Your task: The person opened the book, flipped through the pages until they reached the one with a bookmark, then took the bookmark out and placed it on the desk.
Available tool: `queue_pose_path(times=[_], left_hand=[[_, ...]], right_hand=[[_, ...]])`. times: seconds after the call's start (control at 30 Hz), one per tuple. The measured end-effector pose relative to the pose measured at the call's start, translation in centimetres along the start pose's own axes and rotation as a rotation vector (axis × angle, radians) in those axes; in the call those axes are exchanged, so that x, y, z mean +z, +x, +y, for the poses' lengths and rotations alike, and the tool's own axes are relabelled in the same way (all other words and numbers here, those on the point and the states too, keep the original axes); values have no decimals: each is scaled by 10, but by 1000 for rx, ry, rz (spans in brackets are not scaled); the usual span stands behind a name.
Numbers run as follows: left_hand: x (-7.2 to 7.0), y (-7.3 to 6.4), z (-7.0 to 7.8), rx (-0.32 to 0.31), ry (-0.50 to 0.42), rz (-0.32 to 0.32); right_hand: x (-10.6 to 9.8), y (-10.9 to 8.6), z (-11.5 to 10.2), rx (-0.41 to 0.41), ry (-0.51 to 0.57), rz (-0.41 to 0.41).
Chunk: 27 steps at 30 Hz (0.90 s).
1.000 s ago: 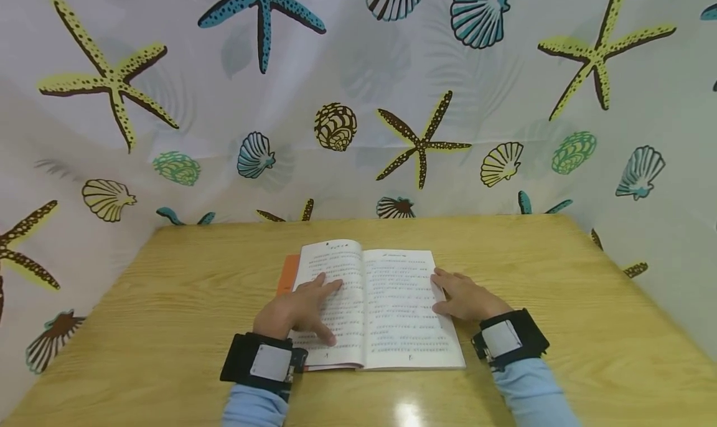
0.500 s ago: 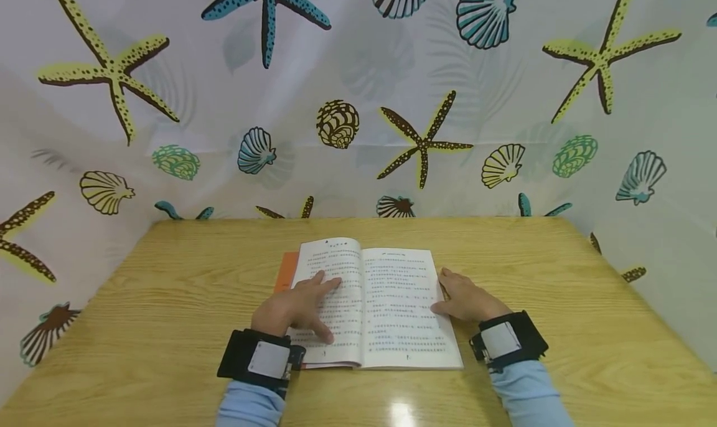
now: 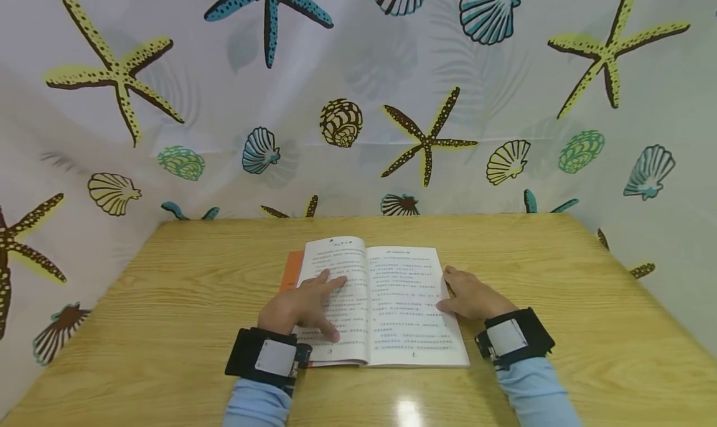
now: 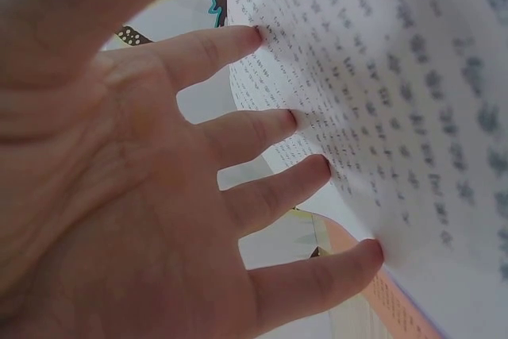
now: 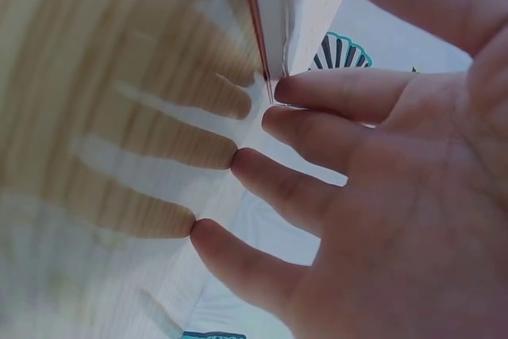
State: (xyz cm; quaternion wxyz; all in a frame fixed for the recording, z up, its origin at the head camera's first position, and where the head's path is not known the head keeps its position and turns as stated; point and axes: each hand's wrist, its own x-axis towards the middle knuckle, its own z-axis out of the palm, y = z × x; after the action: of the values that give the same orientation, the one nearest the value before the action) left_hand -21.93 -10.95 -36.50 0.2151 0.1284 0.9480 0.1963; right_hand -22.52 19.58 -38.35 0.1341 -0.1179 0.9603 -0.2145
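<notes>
An open book lies on the wooden table, its printed pages facing up. My left hand rests on the left page with fingers spread; in the left wrist view its fingertips press on the printed paper. At the book's right edge is my right hand, its thumb over the page's margin. The right wrist view shows the index fingertip right at the edge of the pages, while the ring and little fingertips touch the tabletop. Both hands have fairly straight fingers.
An orange cover flap sticks out past the book's left side. The wooden table reaches back to a white cloth printed with starfish and shells. Each wrist wears a black strap with a camera.
The right hand's fingers have slid off the right page to just beyond its edge, the thumb staying at the margin. The left hand keeps its place on the left page. The head view shifted slightly.
</notes>
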Motion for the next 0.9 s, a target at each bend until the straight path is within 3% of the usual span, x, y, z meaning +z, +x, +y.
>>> queue_pose_path(times=[0.27,0.9], left_hand=[[-1,4,4,4,17,-8],[0,1,0,-17,7,-6]], right_hand=[[-2,-2,0,9,26,53],[0,1,-2,-56,118,287]])
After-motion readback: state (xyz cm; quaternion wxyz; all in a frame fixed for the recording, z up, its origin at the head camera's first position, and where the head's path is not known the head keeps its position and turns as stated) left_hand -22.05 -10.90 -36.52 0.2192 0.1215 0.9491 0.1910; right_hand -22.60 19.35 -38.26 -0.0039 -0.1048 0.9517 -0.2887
